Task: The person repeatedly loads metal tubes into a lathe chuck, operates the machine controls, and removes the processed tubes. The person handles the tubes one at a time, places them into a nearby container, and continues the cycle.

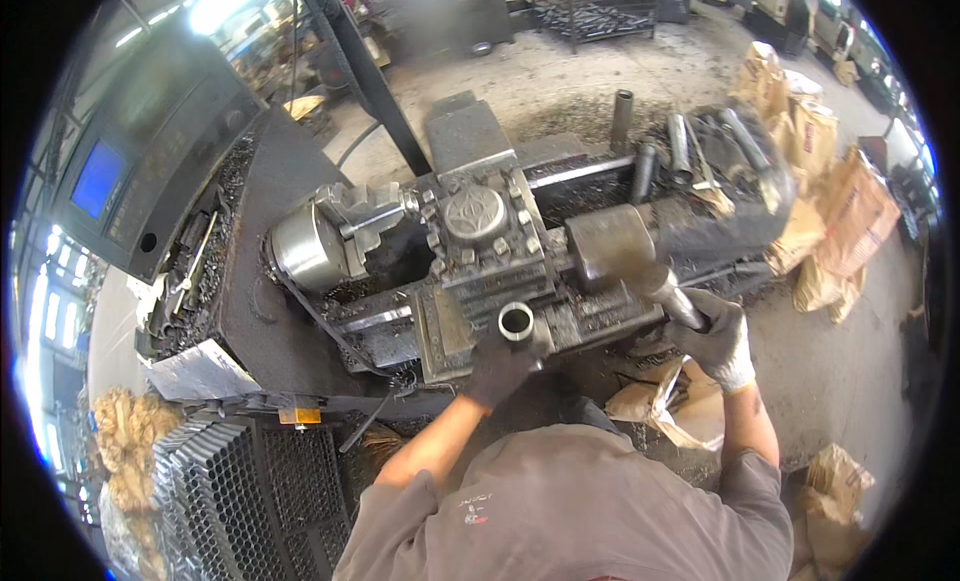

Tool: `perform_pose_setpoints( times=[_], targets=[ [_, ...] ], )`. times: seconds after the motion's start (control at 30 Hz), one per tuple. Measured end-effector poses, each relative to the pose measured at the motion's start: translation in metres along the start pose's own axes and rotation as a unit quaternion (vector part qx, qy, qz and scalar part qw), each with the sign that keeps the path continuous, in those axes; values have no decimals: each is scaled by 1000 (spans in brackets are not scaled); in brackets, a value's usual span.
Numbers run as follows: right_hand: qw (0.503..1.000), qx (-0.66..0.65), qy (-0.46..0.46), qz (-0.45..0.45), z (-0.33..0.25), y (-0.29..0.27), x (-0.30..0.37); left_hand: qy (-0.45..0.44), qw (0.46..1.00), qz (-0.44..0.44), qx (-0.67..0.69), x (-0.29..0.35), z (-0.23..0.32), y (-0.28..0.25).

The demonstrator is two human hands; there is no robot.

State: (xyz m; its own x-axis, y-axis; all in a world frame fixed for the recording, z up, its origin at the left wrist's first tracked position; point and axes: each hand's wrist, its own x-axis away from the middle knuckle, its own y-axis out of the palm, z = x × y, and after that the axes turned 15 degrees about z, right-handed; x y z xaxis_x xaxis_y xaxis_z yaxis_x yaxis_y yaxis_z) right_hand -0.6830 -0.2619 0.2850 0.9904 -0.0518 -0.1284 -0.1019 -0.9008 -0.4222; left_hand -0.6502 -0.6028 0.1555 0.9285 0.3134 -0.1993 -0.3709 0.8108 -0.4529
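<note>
My left hand, in a dark glove, is closed round a short metal tube whose bright ring-shaped end faces up, in front of the lathe's tool post. My right hand, in a grey glove with a white cuff, is closed on a metal tube. That tube slants up and left toward the tailstock, its far end blurred; I cannot tell whether it touches anything. To the left sits the lathe chuck, with its jaws pointing at the tool post.
Several metal tubes stand or lie at the machine's right end. Paper sacks line the right side, and an open sack sits below my right hand. Stacked tubes are at lower left, beneath a control panel with a blue screen.
</note>
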Motion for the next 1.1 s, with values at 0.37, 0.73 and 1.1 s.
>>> perform_pose_setpoints(
  times=[0.37,0.73,1.1],
  targets=[
    [991,-28,-116,-62,-20,48,-186,232,780,155,-560,-261,43,-114],
    [986,-41,-105,-119,-37,75,-222,40,968,-5,-249,-382,75,-33],
    [947,-40,-267,-172,-94,152,-303,27,895,145,-421,-430,58,-130]
  ],
)
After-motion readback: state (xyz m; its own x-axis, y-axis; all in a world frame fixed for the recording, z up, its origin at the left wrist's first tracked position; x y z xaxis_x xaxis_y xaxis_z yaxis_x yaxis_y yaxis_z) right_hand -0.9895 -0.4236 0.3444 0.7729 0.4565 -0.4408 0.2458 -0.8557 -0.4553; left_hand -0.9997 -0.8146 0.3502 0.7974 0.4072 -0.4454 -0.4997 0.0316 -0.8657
